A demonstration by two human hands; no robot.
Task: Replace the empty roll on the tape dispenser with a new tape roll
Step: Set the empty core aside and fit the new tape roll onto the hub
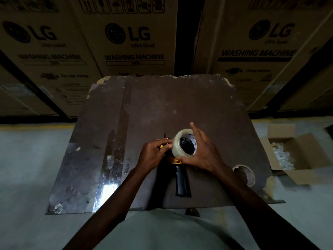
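Head view looks down on a dark, worn brown table [198, 105] where a yellow-and-black handheld tape dispenser [181, 179] lies with its black grip pointing toward the person. A full roll of clear packing tape [175, 147] sits on the dispenser's black hub, so the new roll appears to be mounted or very nearly seated. The right hand [202, 152] cups the roll from the far side, thumb along its lower edge and fingers spread loosely over the top, with the index finger lifted clear. The left hand [155, 152] is curled, its fingertips pinching at the roll's near edge beside the yellow frame; whether it has caught the loose tape end cannot be told in this dim light. The spent roll, a thin brownish cardboard core [245, 175], rests on the table near the right forearm, so the removal step looks done. What seems left is pressing the roll fully home, finding the free end and threading it toward the cutter, which is hidden behind the hands. Around the table stand large printed cardboard cartons [129, 38], and an open cardboard box of pale packing scraps [282, 156] sits on the floor to the right. Nothing crowds the work; the old core lies well apart from the dispenser.
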